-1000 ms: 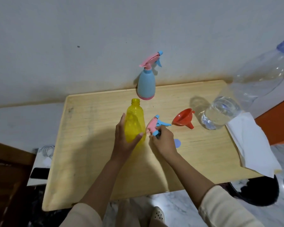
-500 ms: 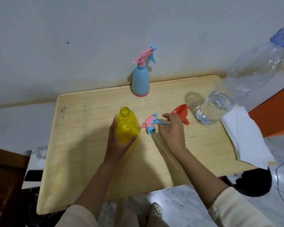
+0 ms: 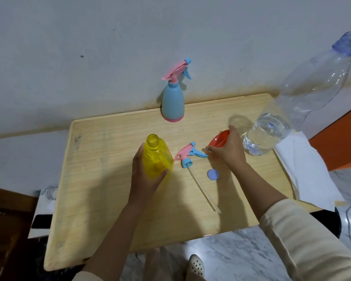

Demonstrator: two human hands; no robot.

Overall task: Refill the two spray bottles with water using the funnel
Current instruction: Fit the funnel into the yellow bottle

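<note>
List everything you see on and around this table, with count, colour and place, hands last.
yellow spray bottle: one, yellow, uncapped, table centre-left
blue spray bottle: one, blue with pink head, back edge by wall
spray head: one, pink and blue, lying beside yellow bottle
funnel: one, red, right of spray head
water bottle: one, clear, partly filled, right side
round disc: one, blue, near the funnel
cloth: one, white, table's right edge
table: one, light wood
left hand: holds yellow spray bottle
right hand: holds funnel

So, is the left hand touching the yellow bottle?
Touching. The head view shows the left hand wrapped round the yellow bottle, thumb on its front.
</note>
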